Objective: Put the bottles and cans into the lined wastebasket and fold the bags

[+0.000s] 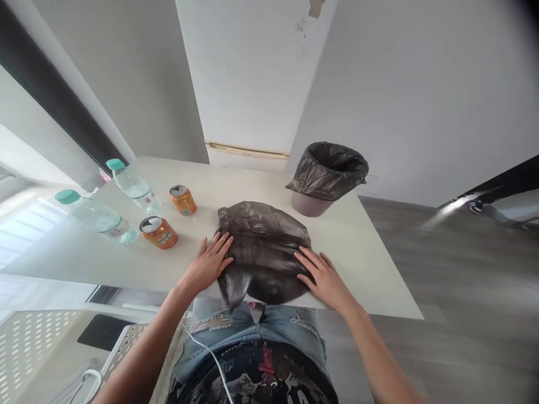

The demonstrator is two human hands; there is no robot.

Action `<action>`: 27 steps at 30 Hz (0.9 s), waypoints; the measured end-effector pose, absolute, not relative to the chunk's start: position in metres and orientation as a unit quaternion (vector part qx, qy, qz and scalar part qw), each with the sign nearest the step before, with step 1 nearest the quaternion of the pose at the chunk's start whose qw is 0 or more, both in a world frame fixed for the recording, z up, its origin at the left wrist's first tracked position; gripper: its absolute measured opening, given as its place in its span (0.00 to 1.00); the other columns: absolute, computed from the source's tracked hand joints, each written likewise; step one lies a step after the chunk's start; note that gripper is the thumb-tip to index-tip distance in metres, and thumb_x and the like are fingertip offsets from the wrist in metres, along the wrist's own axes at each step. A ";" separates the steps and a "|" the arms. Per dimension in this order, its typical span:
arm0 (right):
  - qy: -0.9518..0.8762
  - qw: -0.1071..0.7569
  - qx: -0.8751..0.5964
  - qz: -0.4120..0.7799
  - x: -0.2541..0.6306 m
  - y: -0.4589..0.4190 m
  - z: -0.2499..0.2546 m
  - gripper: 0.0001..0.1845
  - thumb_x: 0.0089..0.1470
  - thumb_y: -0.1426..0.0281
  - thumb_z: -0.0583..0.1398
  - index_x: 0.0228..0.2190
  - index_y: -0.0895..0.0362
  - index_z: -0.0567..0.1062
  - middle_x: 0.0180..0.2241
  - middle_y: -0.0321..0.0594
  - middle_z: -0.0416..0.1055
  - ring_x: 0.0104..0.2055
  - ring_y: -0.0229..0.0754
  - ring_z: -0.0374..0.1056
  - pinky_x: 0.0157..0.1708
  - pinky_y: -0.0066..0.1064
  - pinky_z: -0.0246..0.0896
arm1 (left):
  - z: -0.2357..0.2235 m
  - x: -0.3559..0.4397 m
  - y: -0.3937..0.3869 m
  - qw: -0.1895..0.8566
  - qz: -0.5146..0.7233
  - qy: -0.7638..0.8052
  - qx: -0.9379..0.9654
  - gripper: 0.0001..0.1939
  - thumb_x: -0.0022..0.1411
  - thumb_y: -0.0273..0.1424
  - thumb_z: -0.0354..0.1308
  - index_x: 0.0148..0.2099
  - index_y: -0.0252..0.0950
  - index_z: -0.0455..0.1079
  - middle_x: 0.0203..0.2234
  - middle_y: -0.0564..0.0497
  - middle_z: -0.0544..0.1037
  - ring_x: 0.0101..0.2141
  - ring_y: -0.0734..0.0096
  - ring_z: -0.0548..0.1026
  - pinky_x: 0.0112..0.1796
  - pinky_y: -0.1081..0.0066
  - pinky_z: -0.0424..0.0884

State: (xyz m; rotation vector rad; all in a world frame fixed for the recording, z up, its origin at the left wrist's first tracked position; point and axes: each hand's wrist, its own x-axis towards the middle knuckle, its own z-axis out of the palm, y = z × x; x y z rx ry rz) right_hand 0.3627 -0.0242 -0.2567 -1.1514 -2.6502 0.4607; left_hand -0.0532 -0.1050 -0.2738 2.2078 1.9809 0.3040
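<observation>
A dark, thin plastic garbage bag (265, 252) lies spread on the white table in front of me, its lower part reaching the near edge. My left hand (209, 260) rests flat on the bag's left side, fingers stretched out. On its right side lies my right hand (322, 275), palm down with the fingers apart. Behind and to the right stands a small trash bin (311, 205), lined with another dark bag (324, 177) folded over its rim. What is under my palms is hidden.
Two orange cans (159, 233) stand left of the bag, near two clear bottles with green caps (99, 219). The white table (362, 269) ends at the wall behind. A white perforated basket (33, 348) is at lower left. A white cable (210, 353) hangs across my front.
</observation>
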 end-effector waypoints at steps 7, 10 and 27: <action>-0.863 0.278 -0.395 0.149 0.365 -0.015 -0.242 0.31 0.77 0.60 0.48 0.76 0.41 0.56 0.76 0.42 0.58 0.78 0.55 0.54 0.76 0.61 0.50 | -0.222 -0.036 -0.113 0.050 0.302 0.671 0.675 0.27 0.81 0.42 0.45 0.76 0.42 0.62 0.73 0.44 0.66 0.75 0.55 0.60 0.73 0.45 0.59; -0.897 0.195 -0.368 0.146 0.331 -0.022 -0.240 0.35 0.77 0.55 0.48 0.78 0.42 0.46 0.79 0.41 0.47 0.81 0.56 0.44 0.79 0.65 0.39 | -0.226 0.011 -0.119 0.048 0.279 0.655 0.701 0.29 0.81 0.44 0.46 0.77 0.41 0.61 0.75 0.44 0.64 0.76 0.51 0.58 0.73 0.43 0.59; -0.939 0.140 -0.301 0.095 0.326 -0.013 -0.256 0.35 0.76 0.49 0.46 0.74 0.49 0.62 0.78 0.42 0.53 0.81 0.57 0.46 0.79 0.64 0.36 | -0.221 -0.013 -0.131 0.035 0.278 0.615 0.738 0.25 0.80 0.42 0.47 0.72 0.44 0.67 0.71 0.45 0.69 0.73 0.54 0.62 0.74 0.45 0.55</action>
